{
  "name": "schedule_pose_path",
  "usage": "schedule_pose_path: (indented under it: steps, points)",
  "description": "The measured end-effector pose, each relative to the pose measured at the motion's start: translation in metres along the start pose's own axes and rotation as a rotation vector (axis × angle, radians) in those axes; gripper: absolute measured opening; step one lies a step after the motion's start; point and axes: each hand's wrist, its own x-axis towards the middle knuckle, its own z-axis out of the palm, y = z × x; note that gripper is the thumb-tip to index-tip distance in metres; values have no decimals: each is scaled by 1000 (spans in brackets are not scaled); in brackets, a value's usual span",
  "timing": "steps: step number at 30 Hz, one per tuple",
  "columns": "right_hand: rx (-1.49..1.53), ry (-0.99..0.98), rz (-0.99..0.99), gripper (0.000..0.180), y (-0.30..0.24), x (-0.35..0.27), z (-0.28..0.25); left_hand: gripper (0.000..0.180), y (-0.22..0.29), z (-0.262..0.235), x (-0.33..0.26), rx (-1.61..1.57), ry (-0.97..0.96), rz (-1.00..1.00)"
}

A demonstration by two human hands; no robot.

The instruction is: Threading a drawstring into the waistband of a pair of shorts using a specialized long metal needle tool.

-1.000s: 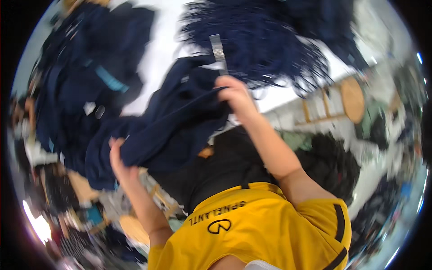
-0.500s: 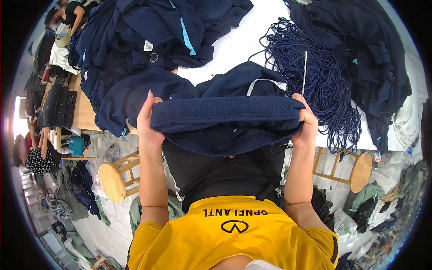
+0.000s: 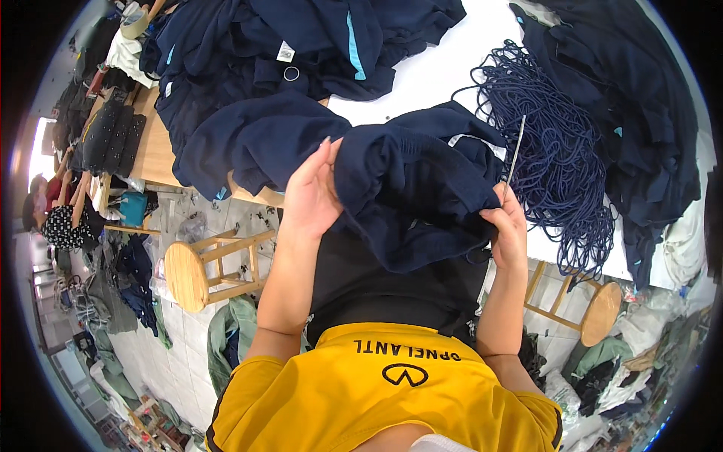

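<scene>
Between my hands, above my lap, hangs a navy garment (image 3: 407, 192) with a wide stitched waistband, its opening sagging into a loop. My left hand (image 3: 316, 192) is closed on the left end of the waistband, palm partly showing. At the right end, my right hand (image 3: 508, 226) pinches the cloth between thumb and fingers. It also holds a thin pale rod (image 3: 517, 154), which sticks up past the fingertips. The rest of the garment lies forward on the table edge. Beside my right hand is a tangled heap of navy cord (image 3: 546, 151).
Navy garments with light blue strips (image 3: 248, 53) are piled at the far left of the white table (image 3: 482, 22); more dark cloth (image 3: 640, 113) lies at the right. Wooden stools (image 3: 187, 276) stand on both sides. Loose clothes cover parts of the floor. Other people are at the left.
My left hand has moved in toward the right, so the waistband, stretched straight before, now droops and bends. My right hand has lowered slightly, keeping the rod.
</scene>
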Motion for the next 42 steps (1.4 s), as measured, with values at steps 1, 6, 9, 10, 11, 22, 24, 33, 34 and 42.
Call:
schedule_pose_path:
  steps: [1,6,9,10,11,22,24,33,34,42]
  points:
    - [-62,9,0,23,1,-1,2,44,-3,2,0,-4,4,5]
    - [-198,-18,-139,21,1,0,11,38,-11,19,-1,41,-39,64]
    - [-349,64,-297,8,6,2,8,43,-13,25,0,134,-80,89]
    - [-417,99,-318,6,4,1,8,43,-15,27,0,197,-81,96]
    - [-478,116,-382,18,1,-1,14,44,-16,28,0,258,-82,103]
    - [-416,-57,-268,20,0,-13,31,40,-26,21,4,482,22,144]
    - [-386,-133,-403,18,6,-6,32,36,-30,24,0,675,62,165]
    - [-700,-229,-418,18,-1,25,67,24,-59,22,-13,1262,-111,535]
    - [-715,-175,-649,18,12,33,65,24,-64,20,-15,1259,-108,536]
    - [-335,156,-465,19,15,32,82,36,-84,11,-17,1421,217,811]
